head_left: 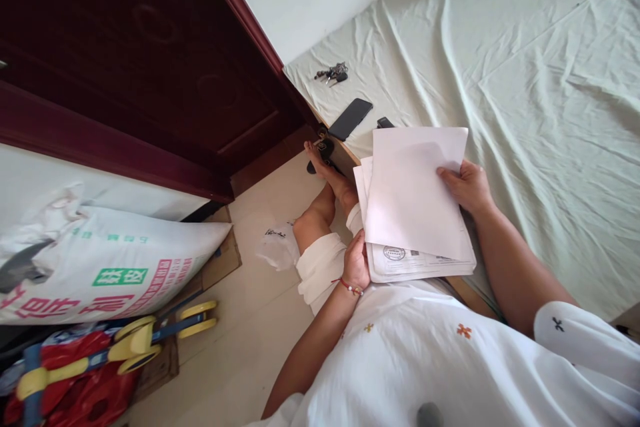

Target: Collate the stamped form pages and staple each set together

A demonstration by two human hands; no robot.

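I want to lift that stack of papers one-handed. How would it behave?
The papers look thin and loose, so they would probably droop where unsupported. The sheets are already fanned out of line, so they may slide apart; the left hand and right hand each hold an edge. Likely light, and easy to crease.

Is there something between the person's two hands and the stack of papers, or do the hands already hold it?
Nothing visible stands between them. The left hand grips the stack of papers at its lower left corner, and the right hand holds its right edge, thumb over the top sheet.
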